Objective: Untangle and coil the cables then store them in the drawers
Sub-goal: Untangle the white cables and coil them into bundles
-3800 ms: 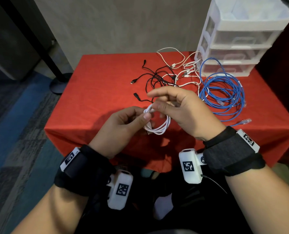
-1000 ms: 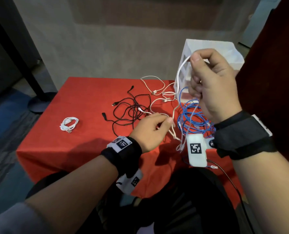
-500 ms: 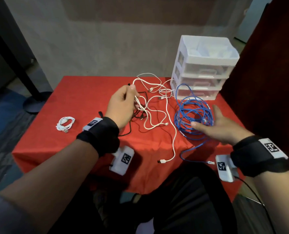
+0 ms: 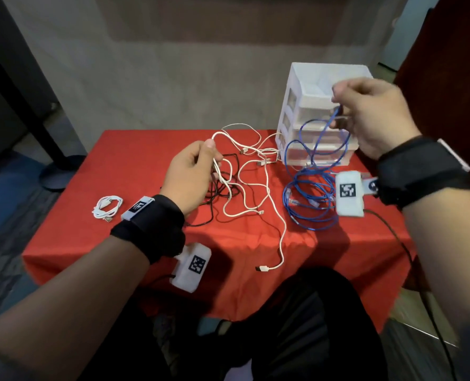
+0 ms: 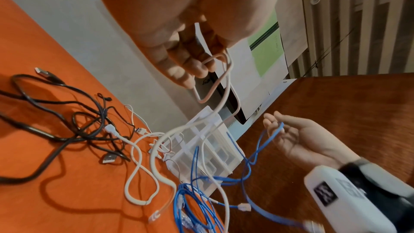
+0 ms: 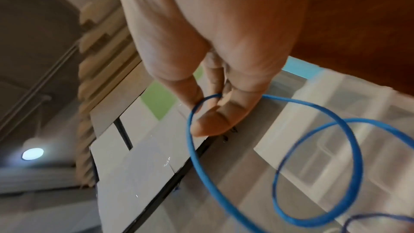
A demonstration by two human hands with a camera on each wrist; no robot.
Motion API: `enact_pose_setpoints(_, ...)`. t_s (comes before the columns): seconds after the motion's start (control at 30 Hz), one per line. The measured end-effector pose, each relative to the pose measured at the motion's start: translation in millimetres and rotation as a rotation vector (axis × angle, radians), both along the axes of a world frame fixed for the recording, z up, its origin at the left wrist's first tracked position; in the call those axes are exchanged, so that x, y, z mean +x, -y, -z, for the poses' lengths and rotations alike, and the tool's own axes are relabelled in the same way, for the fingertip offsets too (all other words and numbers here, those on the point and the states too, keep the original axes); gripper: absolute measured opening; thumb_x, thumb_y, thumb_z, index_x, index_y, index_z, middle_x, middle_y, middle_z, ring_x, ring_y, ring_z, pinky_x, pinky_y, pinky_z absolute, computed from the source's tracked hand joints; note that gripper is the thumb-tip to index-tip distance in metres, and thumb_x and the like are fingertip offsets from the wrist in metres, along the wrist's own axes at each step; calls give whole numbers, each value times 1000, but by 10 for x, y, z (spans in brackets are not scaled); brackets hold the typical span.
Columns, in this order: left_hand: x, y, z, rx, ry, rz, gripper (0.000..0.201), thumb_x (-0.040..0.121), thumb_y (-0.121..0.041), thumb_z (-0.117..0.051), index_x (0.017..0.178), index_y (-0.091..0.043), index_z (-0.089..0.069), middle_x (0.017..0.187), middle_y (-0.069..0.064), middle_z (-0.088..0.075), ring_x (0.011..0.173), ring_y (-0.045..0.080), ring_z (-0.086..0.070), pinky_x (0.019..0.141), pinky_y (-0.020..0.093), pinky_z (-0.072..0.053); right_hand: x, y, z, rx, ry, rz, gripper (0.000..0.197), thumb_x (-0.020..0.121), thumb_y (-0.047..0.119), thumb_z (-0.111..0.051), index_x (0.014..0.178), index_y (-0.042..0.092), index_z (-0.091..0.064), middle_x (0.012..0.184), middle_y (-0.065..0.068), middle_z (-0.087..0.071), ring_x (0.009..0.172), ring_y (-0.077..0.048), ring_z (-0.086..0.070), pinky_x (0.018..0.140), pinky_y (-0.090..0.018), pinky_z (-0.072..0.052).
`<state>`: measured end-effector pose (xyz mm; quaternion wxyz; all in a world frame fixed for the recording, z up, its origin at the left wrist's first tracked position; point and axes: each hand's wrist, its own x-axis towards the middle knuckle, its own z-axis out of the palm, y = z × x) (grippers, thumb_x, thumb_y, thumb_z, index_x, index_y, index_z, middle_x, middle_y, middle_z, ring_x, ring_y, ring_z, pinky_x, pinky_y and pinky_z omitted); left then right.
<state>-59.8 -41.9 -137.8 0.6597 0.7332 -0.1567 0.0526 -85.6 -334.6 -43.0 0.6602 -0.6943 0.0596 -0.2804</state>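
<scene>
On the table (image 4: 135,160), a coiled white cable (image 4: 107,207) lies done. The left hand (image 4: 191,177) grips the white cables (image 4: 251,188); keep them pinned. The right hand (image 4: 371,116) pinches the blue cable (image 4: 313,193); lift slowly, freeing loops beside the drawers (image 4: 305,105).

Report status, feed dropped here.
Left hand grips cream-white cable. Right hand pinches blue network cable, lifted. Black cables tangled with the white. White plastic drawers shut.

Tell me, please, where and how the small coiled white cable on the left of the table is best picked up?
Probably pinch the coiled white cable across its bunched middle, from above: it lies flat on the red table, apart from the tangle, with clear cloth around it.
</scene>
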Motion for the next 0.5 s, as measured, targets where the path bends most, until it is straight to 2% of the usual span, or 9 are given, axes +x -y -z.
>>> enact_pose_setpoints(0.03,-10,-2,-12,1,-2,2,40,100,-52,-45,78,-24,-63,90,33,-59,68,23,-56,68,40,-45,78,-4,-32,-67,18,-18,2,95,12,-69,93,13,-68,84,-3,-56,60,-12,-57,52,-27,-54)
enact_pose_setpoints(0.1,-36,2,-23,3,-12,8,39,101,-52,-46,78,-24,-63,90,32,-60,68,24,-56,66,40,-44,240,26,53,-254,-56,-27,15,93,19,-72,107,15,-69,86,0,-55,62,-12,-58,54,-29,-56)
enact_pose_setpoints(0.2,-83,-14,-28,-4,-18,17,40,100,-52,-46,81,-23,-64,91,34,-59,68,25,-54,65,41,-41,386,77,371,-697,-513,-84,57,88,41,-78,138,24,-57,95,-7,-69,66,-21,-66,63,-35,-59)
enact_pose_setpoints(0.23,-90,-27,-27,-1,-17,20,40,100,-52,-46,82,-22,-64,92,34,-59,68,25,-54,65,40,-41,400,115,482,-889,-631,-85,68,87,48,-77,145,25,-52,107,-10,-73,77,-26,-70,73,-34,-58)
enact_pose_setpoints(0.27,-93,-45,-25,5,-14,25,39,101,-52,-45,83,-23,-64,93,34,-59,68,25,-53,65,40,-41,403,159,585,-1031,-667,-65,73,86,53,-76,148,25,-50,123,-11,-71,96,-30,-70,84,-32,-53)
enact_pose_setpoints(0.33,-97,-78,-25,6,-11,35,38,102,-50,-46,83,-25,-65,94,32,-62,70,27,-54,66,44,-44,356,187,686,-1129,-632,-51,75,83,58,-75,146,24,-53,144,-5,-60,129,-30,-57,102,-32,-42)
enact_pose_setpoints(0.4,-96,-101,-24,-16,-19,36,36,102,-48,-47,81,-27,-67,92,19,-69,76,28,-58,73,56,-53,339,176,720,-1133,-631,-75,73,79,65,-73,139,25,-60,140,-1,-63,133,-28,-55,107,-35,-43)
enact_pose_setpoints(0.43,-99,-105,-26,-27,-27,37,35,102,-46,-47,80,-28,-68,91,10,-72,79,28,-61,80,61,-54,315,147,710,-1160,-654,-73,67,81,65,-71,133,24,-64,131,-2,-67,128,-29,-58,102,-36,-46)
enact_pose_setpoints(0.5,-100,-103,-32,-43,-41,36,35,103,-41,-47,80,-30,-70,94,2,-75,88,30,-67,88,65,-53,232,48,656,-1170,-595,-52,44,88,59,-65,113,24,-72,97,2,-72,108,-29,-67,85,-33,-48)
